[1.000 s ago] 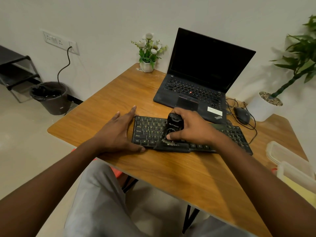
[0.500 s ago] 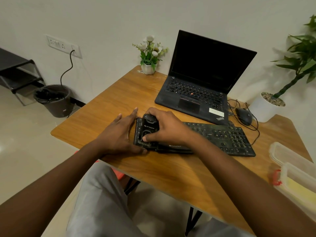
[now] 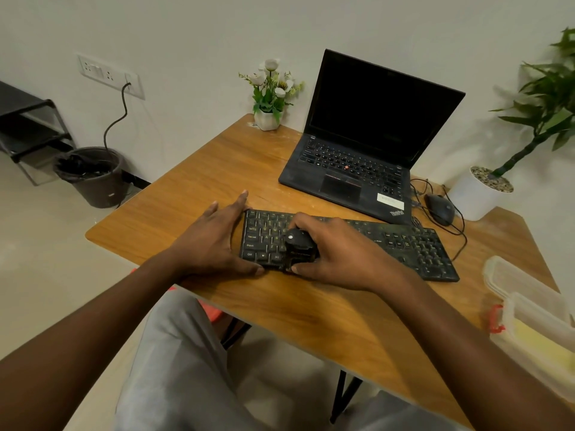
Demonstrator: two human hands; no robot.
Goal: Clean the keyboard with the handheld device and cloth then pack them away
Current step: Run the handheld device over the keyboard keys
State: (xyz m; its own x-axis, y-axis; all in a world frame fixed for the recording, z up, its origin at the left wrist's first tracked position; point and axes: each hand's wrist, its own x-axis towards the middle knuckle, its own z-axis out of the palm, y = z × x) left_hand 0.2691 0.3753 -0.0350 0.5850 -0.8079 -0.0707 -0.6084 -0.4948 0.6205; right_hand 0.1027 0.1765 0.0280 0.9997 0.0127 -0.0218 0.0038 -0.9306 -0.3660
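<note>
Lower right of the frame, a clear plastic container (image 3: 538, 334) is seen at the edge of the wooden table (image 3: 311, 321). Something pale yellow lies inside it, possibly the cloth, though that cannot be confirmed.

Just past the table's near edge, at centre frame, the left hand (image 3: 214, 241) is laid flat with its fingers (image 3: 239, 200) straight. It is pressed against the left end of the black keyboard (image 3: 404, 244), and nothing is gripped in it. Beside it, the right hand (image 3: 339, 256) is wrapped round the small black handheld device (image 3: 298, 245). The thumb is tucked along the near side and the other fingers are curled over the far side. The device is set down on the keyboard's left section, over the lower key rows, with its rounded top poking out between thumb and forefinger.

The device pass is judged to be under way. No cloth is seen on the keys, so the wipe and the packing away are reckoned not yet done.

Further up, an open laptop (image 3: 357, 157) with a dark screen is seen, and a mouse (image 3: 440, 209) to its right.
</note>
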